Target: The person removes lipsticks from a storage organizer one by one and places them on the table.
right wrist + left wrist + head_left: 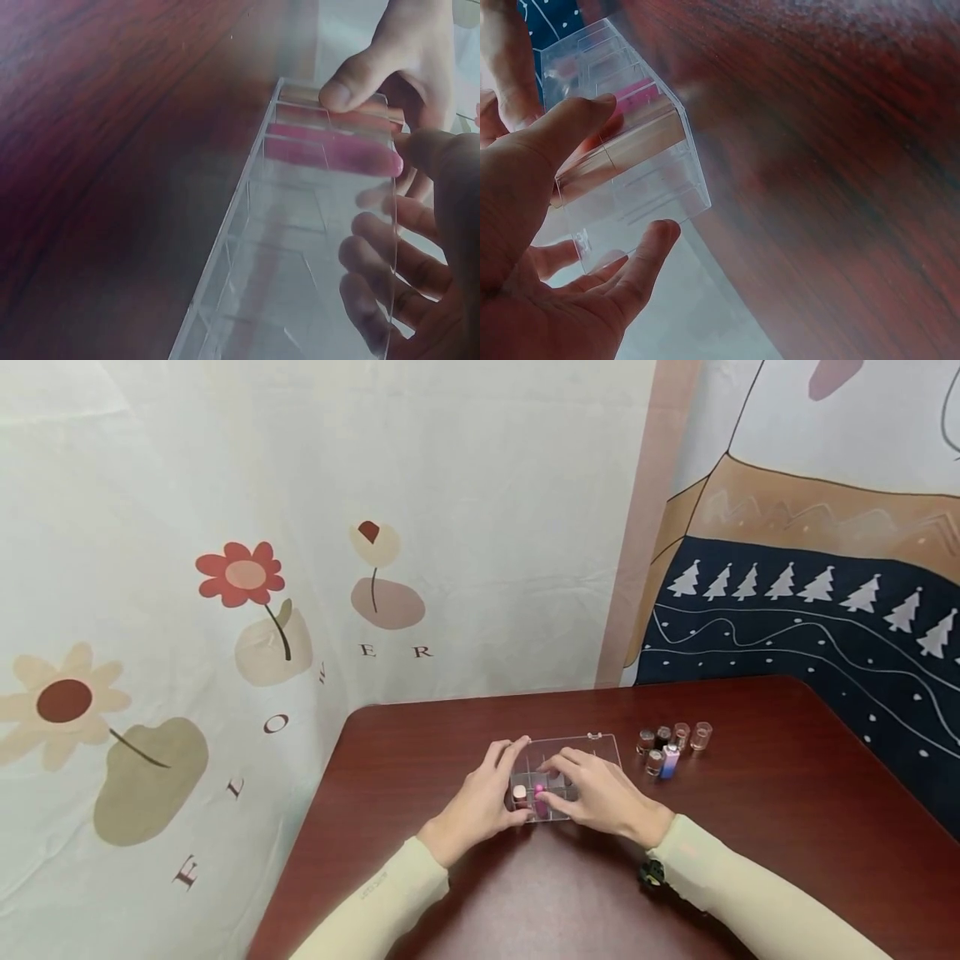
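A clear plastic compartment box (558, 772) stands on the table between both hands. My left hand (480, 797) grips its left end, the thumb (585, 116) on the near side and the fingers round the far side. In the compartments are a bright pink tube (337, 150) and, beside it at the left end, a tan and reddish tube (622, 154) with a pale cap (520, 792). My right hand (596, 789) reaches over the box. Its thumb is at the pink tube's top end, while its loosely bent fingers, seen through the plastic, stand apart from that tube.
To the right of the box several small bottles (701, 735) with clear or dark bodies stand together with a pink-to-blue bottle (670, 762). The dark red-brown table (420, 735) meets a printed cloth backdrop (487, 568) along its far edge.
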The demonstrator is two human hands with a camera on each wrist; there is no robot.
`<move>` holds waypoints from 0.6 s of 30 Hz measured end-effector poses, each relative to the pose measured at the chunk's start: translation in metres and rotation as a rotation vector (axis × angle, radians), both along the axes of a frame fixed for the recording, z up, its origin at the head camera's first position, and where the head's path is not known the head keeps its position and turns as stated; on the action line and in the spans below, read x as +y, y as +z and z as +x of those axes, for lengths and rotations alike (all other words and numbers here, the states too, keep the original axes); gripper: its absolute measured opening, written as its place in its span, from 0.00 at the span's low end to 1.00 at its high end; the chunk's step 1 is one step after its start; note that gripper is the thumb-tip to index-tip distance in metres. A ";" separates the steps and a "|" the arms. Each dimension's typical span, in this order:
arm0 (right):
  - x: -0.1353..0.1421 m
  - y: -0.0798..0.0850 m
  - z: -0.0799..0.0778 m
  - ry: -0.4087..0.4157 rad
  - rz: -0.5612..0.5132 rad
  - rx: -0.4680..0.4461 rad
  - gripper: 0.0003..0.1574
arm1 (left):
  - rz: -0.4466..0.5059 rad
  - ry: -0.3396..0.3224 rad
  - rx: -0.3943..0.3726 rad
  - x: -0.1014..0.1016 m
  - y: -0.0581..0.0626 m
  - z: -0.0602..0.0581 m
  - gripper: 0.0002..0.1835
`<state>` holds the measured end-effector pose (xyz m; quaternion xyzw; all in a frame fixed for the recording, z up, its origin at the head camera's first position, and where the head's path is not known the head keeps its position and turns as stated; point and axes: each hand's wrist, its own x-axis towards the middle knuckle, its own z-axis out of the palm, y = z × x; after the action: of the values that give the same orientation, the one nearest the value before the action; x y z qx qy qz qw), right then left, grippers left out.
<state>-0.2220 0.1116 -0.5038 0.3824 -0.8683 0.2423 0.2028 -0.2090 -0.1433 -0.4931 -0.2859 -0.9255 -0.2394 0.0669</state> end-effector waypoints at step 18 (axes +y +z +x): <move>-0.010 0.001 0.001 0.014 -0.010 -0.089 0.08 | -0.015 0.025 -0.018 0.002 0.001 0.000 0.64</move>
<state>-0.2214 0.1015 -0.5033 0.3763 -0.8726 0.2647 0.1639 -0.2087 -0.1411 -0.4922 -0.2725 -0.9314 -0.2340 0.0596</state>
